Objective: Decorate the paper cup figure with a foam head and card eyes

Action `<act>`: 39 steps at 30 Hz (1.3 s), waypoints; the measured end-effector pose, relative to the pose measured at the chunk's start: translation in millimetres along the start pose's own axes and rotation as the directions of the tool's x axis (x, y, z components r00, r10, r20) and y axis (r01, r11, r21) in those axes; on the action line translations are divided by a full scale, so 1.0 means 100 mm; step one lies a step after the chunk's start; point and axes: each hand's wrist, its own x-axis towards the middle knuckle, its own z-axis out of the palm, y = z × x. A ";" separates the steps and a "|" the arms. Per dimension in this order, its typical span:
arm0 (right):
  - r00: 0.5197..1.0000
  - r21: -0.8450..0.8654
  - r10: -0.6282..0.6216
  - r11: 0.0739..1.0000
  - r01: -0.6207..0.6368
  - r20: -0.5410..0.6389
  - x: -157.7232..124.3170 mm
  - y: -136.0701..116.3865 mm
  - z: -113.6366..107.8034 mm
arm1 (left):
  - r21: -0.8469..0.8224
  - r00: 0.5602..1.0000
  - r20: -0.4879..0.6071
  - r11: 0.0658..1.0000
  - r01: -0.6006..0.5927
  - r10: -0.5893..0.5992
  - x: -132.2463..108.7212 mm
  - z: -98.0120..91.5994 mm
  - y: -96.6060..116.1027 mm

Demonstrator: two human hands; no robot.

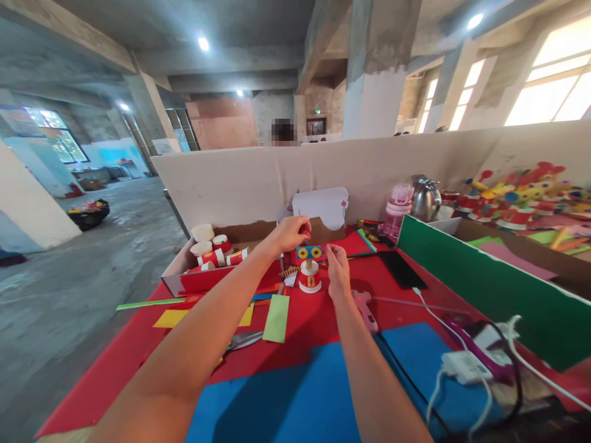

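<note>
A paper cup craft [309,280], red and white with a gold label, stands upside down on the red table covering. On top of it is a gold coil, and above that a blue strip with two yellow ring eyes [309,253]. My left hand [293,235] is over the strip's upper left, its fingers curled together in a pinch. Just right of the strip, my right hand [338,269] also has thumb and fingertips pressed together. Whatever either pinch holds is too small to make out. Beside the cup lies another gold paper coil [290,272].
A pink glue gun [365,311] with a lit red light lies right of my forearm. Scissors [244,340] and a green paper piece [276,318] lie left. A cup box [173,278], black phone [403,269], green-sided box [480,301] and cables surround the work. A person is beyond the partition.
</note>
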 end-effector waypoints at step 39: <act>0.959 -0.895 0.004 0.361 0.262 0.282 -0.56 -0.70 -1.38 | -0.501 0.896 -0.280 0.849 0.171 -0.345 -1.45 0.85 -0.02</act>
